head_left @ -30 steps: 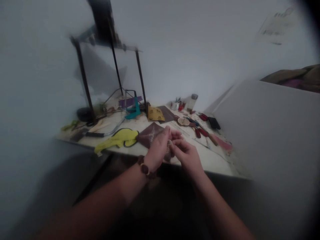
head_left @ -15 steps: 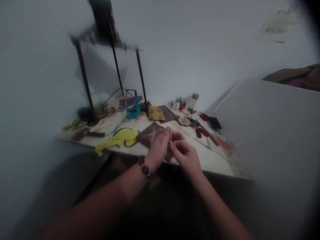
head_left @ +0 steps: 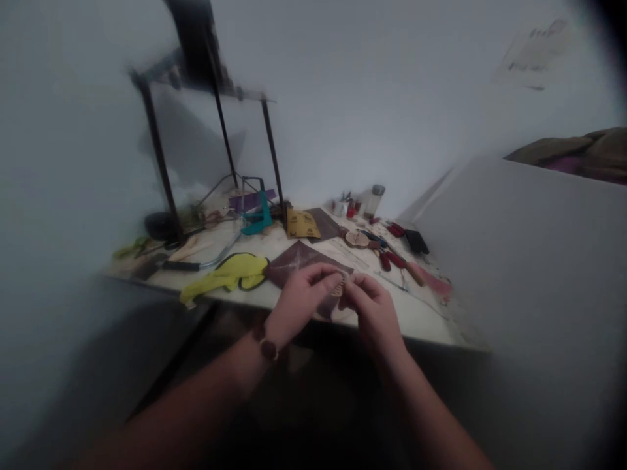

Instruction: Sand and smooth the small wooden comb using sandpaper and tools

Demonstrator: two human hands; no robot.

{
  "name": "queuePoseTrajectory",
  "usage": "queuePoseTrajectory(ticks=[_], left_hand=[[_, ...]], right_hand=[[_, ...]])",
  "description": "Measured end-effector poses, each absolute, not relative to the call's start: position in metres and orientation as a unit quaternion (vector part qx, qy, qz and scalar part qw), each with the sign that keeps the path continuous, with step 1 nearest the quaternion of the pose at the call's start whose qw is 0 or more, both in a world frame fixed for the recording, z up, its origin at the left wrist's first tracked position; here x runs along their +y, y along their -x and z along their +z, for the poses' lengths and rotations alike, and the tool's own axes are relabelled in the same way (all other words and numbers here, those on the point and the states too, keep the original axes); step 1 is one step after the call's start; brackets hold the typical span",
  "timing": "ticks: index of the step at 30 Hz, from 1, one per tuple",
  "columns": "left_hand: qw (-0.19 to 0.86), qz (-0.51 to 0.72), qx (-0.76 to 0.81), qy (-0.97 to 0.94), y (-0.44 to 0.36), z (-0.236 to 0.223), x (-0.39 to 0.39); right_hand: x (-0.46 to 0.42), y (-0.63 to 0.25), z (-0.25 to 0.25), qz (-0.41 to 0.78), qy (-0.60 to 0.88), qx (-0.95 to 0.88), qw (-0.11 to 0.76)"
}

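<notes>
A small pale piece with slots or ridges (head_left: 337,289), perhaps wood, is pinched between both hands above the near edge of the table. My left hand (head_left: 304,297) grips it from the left with thumb and fingers closed. From the right, the closed fingertips of my right hand (head_left: 375,310) hold the same piece. Beneath the hands lies a dark red-brown sheet of sandpaper (head_left: 289,261) with pale dust streaks across it. My fingers cover part of the piece, so its full shape is hidden.
A yellow-green cloth item (head_left: 235,271) lies left of the sandpaper. Behind are a teal-framed saw (head_left: 259,219), yellow-backed sandpaper (head_left: 302,224) and a glass jar (head_left: 375,201). Red-handled tools (head_left: 385,261) and a round wood slice (head_left: 357,239) lie right. A black-legged frame (head_left: 159,156) stands at back left.
My left hand has turned from edge-on, fingers extended past the piece, to a thumb-and-finger pinch on it. The pale piece now shows more of its slotted face.
</notes>
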State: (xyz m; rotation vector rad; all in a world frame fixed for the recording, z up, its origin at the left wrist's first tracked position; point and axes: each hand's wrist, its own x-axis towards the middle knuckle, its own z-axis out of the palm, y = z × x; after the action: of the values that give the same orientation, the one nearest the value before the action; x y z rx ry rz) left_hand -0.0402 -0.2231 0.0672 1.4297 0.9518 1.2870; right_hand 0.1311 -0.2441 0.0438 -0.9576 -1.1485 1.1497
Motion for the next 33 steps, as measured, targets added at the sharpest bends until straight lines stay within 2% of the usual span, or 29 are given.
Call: queuePoseTrajectory(ticks=[5,9,11,14,18,21,24,29,33], left_hand=[[0.371,0.542,0.385,-0.648,0.049,0.069,-0.232],[0.205,0.523,0.319,-0.763,0.059,0.074,-0.238],[0.181,0.505,0.292,-0.792,0.062,0.072,-0.241],[0.242,0.543,0.311,-0.742,0.061,0.063,-0.245],[0.509,0.595,0.323,-0.531,0.047,0.056,-0.244],[0.648,0.577,0.267,-0.420,0.033,0.060,-0.238],[0.672,0.577,0.248,-0.392,0.020,0.066,-0.232],[0.649,0.592,0.280,-0.388,0.009,0.066,-0.222],[0.668,0.583,0.291,-0.359,0.012,0.064,-0.217]], right_hand=[[-0.245,-0.130,0.043,0.461,0.423,-0.489,0.607],[-0.246,-0.128,0.042,0.590,0.366,-0.452,0.561],[-0.248,-0.128,0.044,0.624,0.337,-0.447,0.545],[-0.249,-0.132,0.050,0.567,0.365,-0.478,0.563],[-0.251,-0.135,0.060,0.423,0.453,-0.560,0.550],[-0.251,-0.130,0.064,0.394,0.468,-0.583,0.534],[-0.251,-0.122,0.060,0.375,0.466,-0.601,0.530],[-0.251,-0.112,0.048,0.308,0.459,-0.645,0.528],[-0.252,-0.115,0.047,0.433,0.443,-0.589,0.519]])
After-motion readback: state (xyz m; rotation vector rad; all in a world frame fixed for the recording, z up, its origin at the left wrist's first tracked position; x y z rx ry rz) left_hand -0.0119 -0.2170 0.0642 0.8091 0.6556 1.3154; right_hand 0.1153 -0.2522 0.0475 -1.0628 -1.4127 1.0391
